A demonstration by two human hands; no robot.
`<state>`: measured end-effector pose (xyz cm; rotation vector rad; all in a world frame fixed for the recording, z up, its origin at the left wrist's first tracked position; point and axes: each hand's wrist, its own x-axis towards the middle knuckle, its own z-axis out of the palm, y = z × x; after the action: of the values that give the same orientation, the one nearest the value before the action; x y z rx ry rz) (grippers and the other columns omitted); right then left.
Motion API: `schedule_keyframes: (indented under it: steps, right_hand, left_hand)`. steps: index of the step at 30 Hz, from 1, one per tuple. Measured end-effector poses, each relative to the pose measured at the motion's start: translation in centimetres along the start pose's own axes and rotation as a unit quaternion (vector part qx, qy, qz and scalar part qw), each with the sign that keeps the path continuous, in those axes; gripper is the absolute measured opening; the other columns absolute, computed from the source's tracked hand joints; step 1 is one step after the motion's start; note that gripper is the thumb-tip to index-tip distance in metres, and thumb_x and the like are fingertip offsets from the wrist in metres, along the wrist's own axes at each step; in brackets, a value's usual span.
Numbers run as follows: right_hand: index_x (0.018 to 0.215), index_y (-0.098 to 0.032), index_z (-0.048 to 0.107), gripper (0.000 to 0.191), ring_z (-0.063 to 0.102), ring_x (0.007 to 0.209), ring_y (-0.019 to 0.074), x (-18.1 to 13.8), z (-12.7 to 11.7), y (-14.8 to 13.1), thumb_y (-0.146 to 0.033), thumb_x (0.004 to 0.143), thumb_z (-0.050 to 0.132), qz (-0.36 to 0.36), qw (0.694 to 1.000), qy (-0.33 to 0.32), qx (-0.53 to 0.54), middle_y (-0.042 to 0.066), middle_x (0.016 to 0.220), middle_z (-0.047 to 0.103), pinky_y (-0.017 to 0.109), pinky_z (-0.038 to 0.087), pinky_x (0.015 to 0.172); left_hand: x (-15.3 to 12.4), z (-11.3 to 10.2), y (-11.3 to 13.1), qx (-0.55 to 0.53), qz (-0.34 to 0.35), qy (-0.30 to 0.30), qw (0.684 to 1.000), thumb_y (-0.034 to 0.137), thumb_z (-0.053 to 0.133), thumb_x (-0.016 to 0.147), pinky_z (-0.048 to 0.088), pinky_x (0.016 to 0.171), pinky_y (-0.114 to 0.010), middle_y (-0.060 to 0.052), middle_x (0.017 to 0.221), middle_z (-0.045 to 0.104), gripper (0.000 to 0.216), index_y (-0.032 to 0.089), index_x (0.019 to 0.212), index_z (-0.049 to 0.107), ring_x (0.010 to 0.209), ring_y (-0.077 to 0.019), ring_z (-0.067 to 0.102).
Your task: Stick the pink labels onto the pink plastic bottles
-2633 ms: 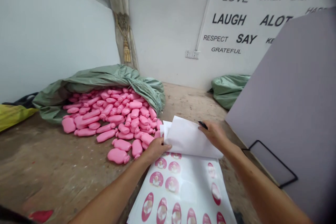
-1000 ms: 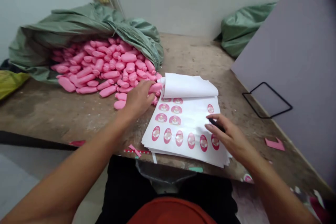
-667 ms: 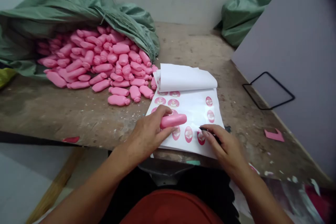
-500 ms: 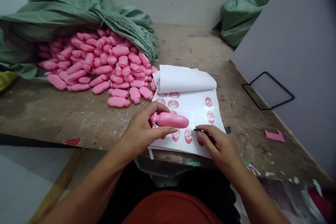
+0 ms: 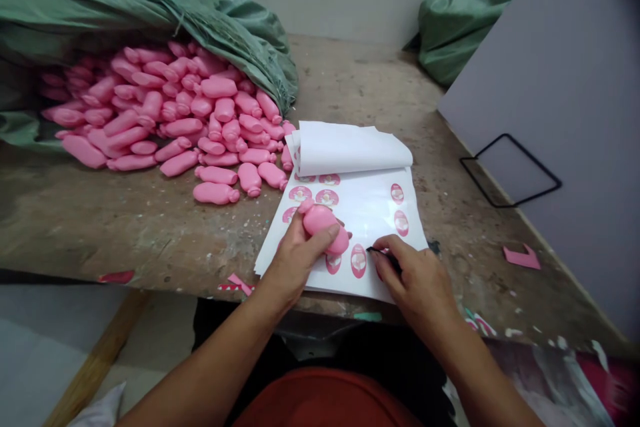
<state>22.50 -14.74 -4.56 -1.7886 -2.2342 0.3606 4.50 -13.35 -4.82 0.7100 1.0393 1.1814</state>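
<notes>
Your left hand (image 5: 296, 257) is wrapped round one pink bottle (image 5: 324, 227), over the lower left part of the sticker sheets (image 5: 367, 207). The bottle is tilted — neck to the upper left, base to the lower right. Your thumb lies across the near side and fingertips show past the far side; this grip probably keeps the bottle from rolling while leaving much of its broad face uncovered. Whether the bottle touches the paper, I cannot tell.

Your right hand (image 5: 423, 277) is narrowed to a pinch on a slim black tool (image 5: 393, 260); its exact kind is hidden by your fingers. The tip points left, just beside the upper right edge of an oval label (image 5: 359, 261). Contact there cannot be made out. Holding it so near the point likely gives you fine control.

The sheets lie stacked near the front edge of the table (image 5: 345, 80), within easy reach of both hands. A white flap (image 5: 355, 149) is curled over the far end, which seems to leave the printed rows exposed. Blank patches show between the remaining labels.

To the left, a heap of pink bottles (image 5: 183, 127) spills from the mouth of a green sack (image 5: 235, 33) — laid on its side, presumably so single bottles come easily to your left hand. At right, a black wire frame (image 5: 533, 159) stands out against a pale board (image 5: 565, 80).
</notes>
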Motion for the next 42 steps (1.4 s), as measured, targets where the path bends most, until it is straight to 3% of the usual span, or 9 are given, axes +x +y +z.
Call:
schedule_keyframes:
  steps: [5, 9, 23, 27, 33, 42]
  right_hand:
    - [0.091, -0.024, 0.062, 0.015, 0.055, 0.059, 0.0187, 0.2, 0.0, -0.3, -0.029, 0.088, 0.048, -0.006, 0.999, 0.007, -0.031, 0.000, 0.070, 0.068, 0.030, 0.031, 0.064]
    - [0.088, -0.023, 0.062, 0.016, 0.052, 0.055, 0.0179, 0.4, 0.2, -0.3, -0.029, 0.088, 0.048, -0.010, 0.999, 0.011, -0.035, 0.000, 0.069, 0.068, 0.030, 0.032, 0.064]
    - [0.086, -0.025, 0.063, 0.016, 0.053, 0.057, 0.0188, 0.8, 0.0, -0.4, -0.031, 0.087, 0.048, -0.013, 0.998, -0.008, -0.065, 0.000, 0.070, 0.069, 0.030, 0.030, 0.061]
    - [0.086, -0.025, 0.063, 0.017, 0.051, 0.053, 0.0182, 0.8, 0.0, -0.4, -0.032, 0.087, 0.047, -0.003, 0.998, 0.004, -0.067, 0.000, 0.066, 0.068, 0.030, 0.029, 0.059]
    - [0.090, -0.026, 0.060, 0.018, 0.057, 0.059, 0.0199, 1.2, -0.4, -0.2, -0.036, 0.089, 0.045, 0.026, 0.998, -0.061, -0.004, -0.002, 0.067, 0.068, 0.029, 0.029, 0.059]
    - [0.090, -0.026, 0.061, 0.017, 0.058, 0.060, 0.0202, 1.1, -0.5, -0.2, -0.035, 0.088, 0.046, 0.032, 0.998, -0.050, -0.021, -0.002, 0.066, 0.068, 0.029, 0.029, 0.059]
  left_hand:
    - [-0.1, 0.8, 0.2, 0.064, 0.003, -0.002, 0.998, 0.034, 0.058, 0.085, 0.051, 0.080, -0.034, -0.003, 0.089, 0.064, 0.037, 0.023, 0.115, 0.039, 0.088, -0.0187, 0.066]
    - [0.1, 1.1, 0.3, 0.078, -0.019, 0.011, 0.997, 0.034, 0.058, 0.084, 0.054, 0.073, -0.031, -0.005, 0.094, 0.064, 0.037, 0.022, 0.113, 0.039, 0.081, -0.0182, 0.067]
    - [0.4, 1.1, 0.0, 0.031, -0.035, -0.004, 0.999, 0.033, 0.063, 0.081, 0.051, 0.083, -0.032, -0.006, 0.104, 0.059, 0.044, 0.025, 0.119, 0.042, 0.084, -0.0167, 0.067]
    - [0.4, 1.1, 0.0, 0.031, -0.039, -0.005, 0.999, 0.033, 0.064, 0.080, 0.052, 0.081, -0.032, -0.006, 0.105, 0.058, 0.044, 0.025, 0.118, 0.043, 0.084, -0.0169, 0.066]
    - [0.2, 1.1, 0.1, 0.053, -0.032, -0.007, 0.998, 0.033, 0.062, 0.082, 0.051, 0.078, -0.029, -0.005, 0.101, 0.060, 0.043, 0.024, 0.119, 0.041, 0.086, -0.0171, 0.066]
    - [0.2, 1.3, 0.3, 0.051, -0.029, 0.012, 0.998, 0.032, 0.062, 0.081, 0.051, 0.074, -0.027, -0.005, 0.099, 0.062, 0.044, 0.024, 0.119, 0.042, 0.085, -0.0179, 0.066]
